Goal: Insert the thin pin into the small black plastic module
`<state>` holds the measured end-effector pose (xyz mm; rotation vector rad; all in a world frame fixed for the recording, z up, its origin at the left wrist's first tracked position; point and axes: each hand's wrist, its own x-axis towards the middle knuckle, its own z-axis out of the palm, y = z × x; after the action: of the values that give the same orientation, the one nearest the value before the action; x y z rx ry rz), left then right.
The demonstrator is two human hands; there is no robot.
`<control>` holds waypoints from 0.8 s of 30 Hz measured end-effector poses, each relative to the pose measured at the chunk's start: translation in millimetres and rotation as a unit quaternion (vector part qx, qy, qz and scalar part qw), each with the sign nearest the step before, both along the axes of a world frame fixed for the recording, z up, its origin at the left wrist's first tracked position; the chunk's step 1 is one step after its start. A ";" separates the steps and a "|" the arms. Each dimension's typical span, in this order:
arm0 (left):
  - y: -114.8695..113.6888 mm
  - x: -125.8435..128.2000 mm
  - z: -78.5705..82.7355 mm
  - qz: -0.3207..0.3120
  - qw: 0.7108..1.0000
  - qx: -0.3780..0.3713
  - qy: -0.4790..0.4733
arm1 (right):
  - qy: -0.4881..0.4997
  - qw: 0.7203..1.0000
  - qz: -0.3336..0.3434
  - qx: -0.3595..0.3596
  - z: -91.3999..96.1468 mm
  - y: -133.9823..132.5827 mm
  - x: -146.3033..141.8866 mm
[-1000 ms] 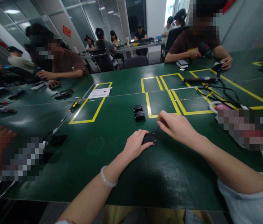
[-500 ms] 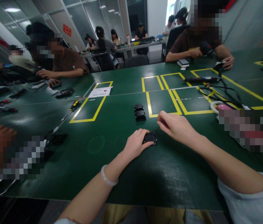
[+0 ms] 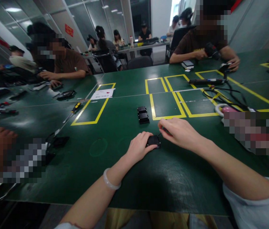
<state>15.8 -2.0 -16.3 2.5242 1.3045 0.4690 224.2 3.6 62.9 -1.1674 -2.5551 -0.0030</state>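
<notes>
The left hand (image 3: 138,144) clasps a black rectangular block (image 3: 154,141). The right hand (image 3: 178,132) pinches a thin dark rod (image 3: 159,134) beside it.

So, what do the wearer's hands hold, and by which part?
The left hand holds a small black block by its left end; the right hand, a thin dark tool by its upper end, mostly hidden.

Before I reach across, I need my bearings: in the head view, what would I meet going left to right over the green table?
Another person's hand, yellow-and-black screwdriver, white paper, left hand, the black block it holds, right hand, pink object.
</notes>
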 end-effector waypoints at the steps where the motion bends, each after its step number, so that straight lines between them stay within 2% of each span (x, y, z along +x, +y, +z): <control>1: 0.0 -0.1 -0.1 0.000 1.000 0.001 -0.002 | -0.004 1.000 0.003 -0.001 0.6 0.0 0.3; 4: 0.1 -0.3 -0.3 -0.003 1.000 0.001 -0.007 | -0.023 1.000 -0.014 0.001 2.1 -0.3 0.1; 9: 0.1 -0.1 0.6 -0.005 1.000 -0.002 -0.006 | -0.093 0.987 -0.129 0.023 4.8 0.9 -6.4; 11: 0.0 0.2 1.2 -0.005 1.000 -0.002 -0.003 | -0.109 0.983 -0.146 0.026 5.9 2.9 -10.2; 13: 0.0 0.6 2.2 -0.005 1.000 -0.002 0.001 | -0.104 0.986 -0.129 0.017 6.8 5.2 -13.0; 18: -0.4 1.3 4.3 -0.001 1.000 -0.006 0.006 | -0.036 0.998 -0.035 -0.024 9.2 8.1 -11.6; 24: -0.2 0.6 2.5 0.000 1.000 -0.006 -0.003 | -0.049 0.998 -0.028 -0.018 13.3 8.0 -12.3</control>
<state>16.4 -2.2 -13.8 2.5107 1.3014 0.4662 211.9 11.7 76.2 -1.2814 -2.6161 -0.0277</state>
